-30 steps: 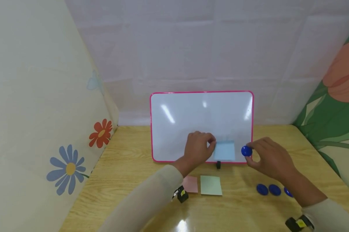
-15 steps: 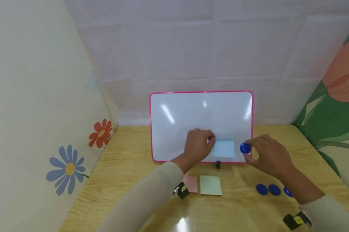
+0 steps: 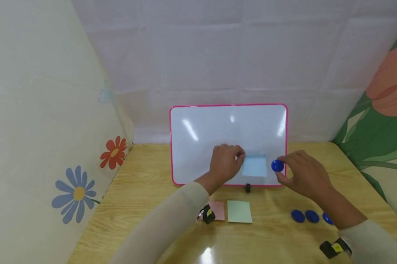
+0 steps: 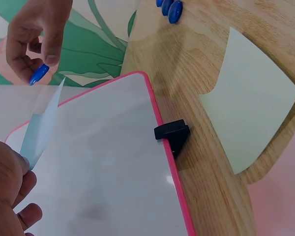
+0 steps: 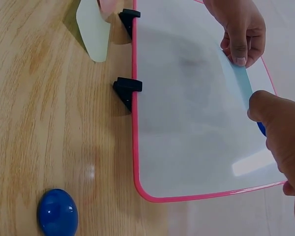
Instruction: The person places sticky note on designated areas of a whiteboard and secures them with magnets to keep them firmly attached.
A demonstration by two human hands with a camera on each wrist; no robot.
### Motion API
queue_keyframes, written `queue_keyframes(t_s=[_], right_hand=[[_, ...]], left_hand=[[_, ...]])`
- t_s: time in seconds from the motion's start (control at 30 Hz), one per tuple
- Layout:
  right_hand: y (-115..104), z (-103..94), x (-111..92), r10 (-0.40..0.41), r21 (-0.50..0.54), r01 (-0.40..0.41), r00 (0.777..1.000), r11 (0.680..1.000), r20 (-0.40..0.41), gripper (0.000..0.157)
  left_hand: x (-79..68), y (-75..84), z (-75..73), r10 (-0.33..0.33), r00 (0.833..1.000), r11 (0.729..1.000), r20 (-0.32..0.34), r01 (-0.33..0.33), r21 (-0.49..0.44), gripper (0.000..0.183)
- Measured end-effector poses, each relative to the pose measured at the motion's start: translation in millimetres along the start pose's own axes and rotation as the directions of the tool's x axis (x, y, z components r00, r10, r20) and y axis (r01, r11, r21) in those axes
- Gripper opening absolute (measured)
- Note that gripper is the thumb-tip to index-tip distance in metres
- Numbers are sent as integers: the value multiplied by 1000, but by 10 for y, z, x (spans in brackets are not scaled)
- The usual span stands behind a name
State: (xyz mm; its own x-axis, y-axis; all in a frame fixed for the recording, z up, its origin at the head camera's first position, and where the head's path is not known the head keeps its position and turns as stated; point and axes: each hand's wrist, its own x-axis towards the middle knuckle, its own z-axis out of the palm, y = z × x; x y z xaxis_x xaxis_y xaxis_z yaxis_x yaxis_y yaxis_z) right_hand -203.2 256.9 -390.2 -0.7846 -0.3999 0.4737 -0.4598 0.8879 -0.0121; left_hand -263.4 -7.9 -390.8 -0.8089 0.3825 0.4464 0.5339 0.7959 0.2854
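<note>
In the head view my left hand (image 3: 225, 163) pinches the left edge of a light blue sticky note (image 3: 254, 165) in front of a white magnetic whiteboard (image 3: 201, 146) with a pink frame. The note's lower part stands out from the board in the left wrist view. To its right, my right hand (image 3: 305, 176) holds a round blue magnet (image 3: 277, 165) between thumb and fingers, near the board's right edge. The right wrist view shows the magnet (image 5: 261, 129) mostly hidden behind that hand, close to the note's end.
The whiteboard stands upright on the wooden table, on black feet (image 5: 128, 86). A green sticky note (image 3: 239, 211) and a pink one (image 3: 217, 210), partly covered by the left wrist camera, lie before it. More blue magnets (image 3: 298, 216) lie at the right, under the right forearm.
The blue note has risen a little in front of the board with my left hand. My right hand has brought the magnet slightly up and left, closer to the note.
</note>
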Motion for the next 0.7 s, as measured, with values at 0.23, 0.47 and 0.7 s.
queue_keyframes(t_s=[0.23, 0.47, 0.7], right_hand=[[-10, -12, 34, 11, -2, -11, 1000, 1000, 4, 51], [-15, -31, 91, 24, -8, -24, 1000, 1000, 12, 50], [-12, -48, 131, 4, -10, -4, 1000, 1000, -13, 49]], left_hand=[[30, 8, -13, 3, 1000, 1000, -2, -3, -3, 14], [65, 4, -13, 0, 1000, 1000, -18, 1, 8, 14], [90, 15, -40, -7, 1000, 1000, -9, 7, 1, 16]])
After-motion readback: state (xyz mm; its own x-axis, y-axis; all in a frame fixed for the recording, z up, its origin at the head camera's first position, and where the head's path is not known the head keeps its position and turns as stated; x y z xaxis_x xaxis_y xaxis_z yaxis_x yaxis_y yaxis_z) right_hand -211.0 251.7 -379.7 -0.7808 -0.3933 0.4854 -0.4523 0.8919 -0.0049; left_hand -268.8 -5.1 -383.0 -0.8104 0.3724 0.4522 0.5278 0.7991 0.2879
